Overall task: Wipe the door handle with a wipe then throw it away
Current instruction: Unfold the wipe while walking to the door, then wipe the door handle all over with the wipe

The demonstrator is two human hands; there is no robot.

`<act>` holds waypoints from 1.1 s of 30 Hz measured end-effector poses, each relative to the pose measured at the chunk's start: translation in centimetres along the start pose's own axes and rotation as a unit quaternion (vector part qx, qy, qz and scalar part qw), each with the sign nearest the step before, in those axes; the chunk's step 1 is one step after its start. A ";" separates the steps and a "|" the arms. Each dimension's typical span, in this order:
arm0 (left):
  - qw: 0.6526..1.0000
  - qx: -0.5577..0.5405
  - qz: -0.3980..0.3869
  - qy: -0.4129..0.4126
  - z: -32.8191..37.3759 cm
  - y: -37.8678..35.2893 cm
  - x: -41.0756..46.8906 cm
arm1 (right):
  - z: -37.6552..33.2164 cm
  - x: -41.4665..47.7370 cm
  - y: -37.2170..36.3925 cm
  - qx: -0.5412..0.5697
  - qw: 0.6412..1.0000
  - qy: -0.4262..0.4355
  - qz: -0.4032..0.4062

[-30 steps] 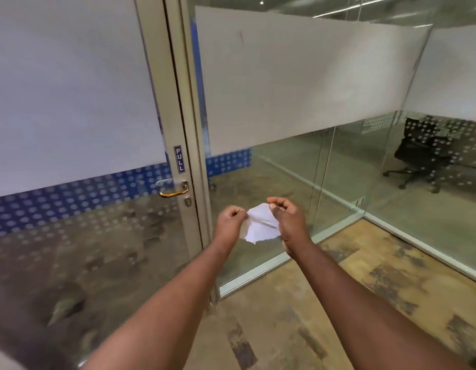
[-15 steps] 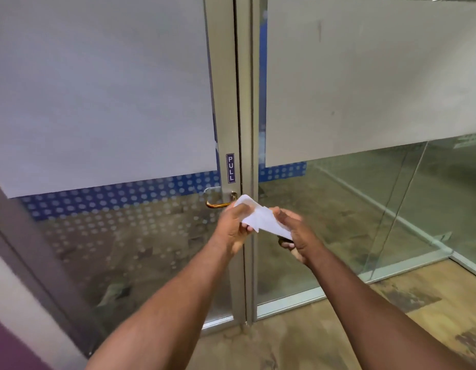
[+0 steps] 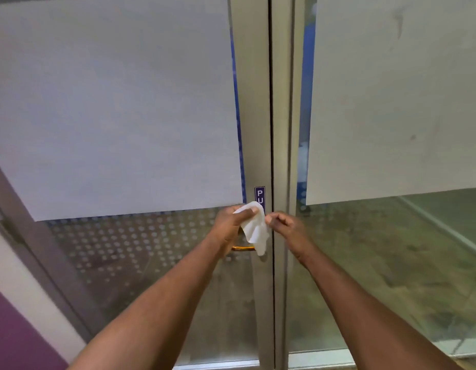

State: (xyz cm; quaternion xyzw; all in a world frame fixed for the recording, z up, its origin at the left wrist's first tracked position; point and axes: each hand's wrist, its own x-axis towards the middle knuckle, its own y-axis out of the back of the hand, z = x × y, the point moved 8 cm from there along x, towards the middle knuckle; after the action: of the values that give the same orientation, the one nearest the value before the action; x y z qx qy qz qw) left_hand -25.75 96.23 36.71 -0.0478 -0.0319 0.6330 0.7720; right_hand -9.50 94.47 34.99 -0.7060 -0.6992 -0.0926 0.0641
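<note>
Clearly the left hand [image 3: 229, 228] was clamped on the wipe [image 3: 254, 228], draping it over the door handle [image 3: 242, 248] just below for wiping; the right hand [image 3: 285, 227], beside it, pinched one edge.

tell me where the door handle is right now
In the head view, the gold door handle sits just left of centre, mostly hidden behind the left hand and the hanging wipe.

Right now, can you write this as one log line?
step: approach | left hand: holds white wipe | right hand: pinching its edge | gold metal door handle: unwiped
</note>
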 end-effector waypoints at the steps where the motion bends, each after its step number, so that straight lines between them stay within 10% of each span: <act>1: 1.000 0.016 -0.001 -0.009 0.3 0.0 0.9 | 0.1 1.3 -0.5 -0.012 1.000 0.008 -0.013; 16: 0.981 0.163 0.073 -0.073 -1.4 6.7 9.4 | 6.5 6.6 -3.3 0.096 0.988 -0.089 -0.076; 23: 0.792 0.436 0.116 -0.411 4.8 7.3 8.3 | 8.4 7.9 0.4 0.236 0.959 -0.082 0.131; 29: 0.638 0.494 0.062 -0.587 7.6 7.5 7.3 | 9.6 4.3 5.6 -0.094 0.899 -0.016 0.428; 33: 0.565 0.583 0.056 -0.581 7.3 8.1 9.4 | 11.2 4.0 4.2 -0.238 0.899 0.021 0.366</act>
State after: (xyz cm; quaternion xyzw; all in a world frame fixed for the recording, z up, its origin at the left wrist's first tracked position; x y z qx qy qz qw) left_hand -32.64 107.23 42.92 0.7893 -0.0951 0.4469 0.4102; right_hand -4.80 100.74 25.15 -0.9042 -0.3470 -0.2413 -0.0615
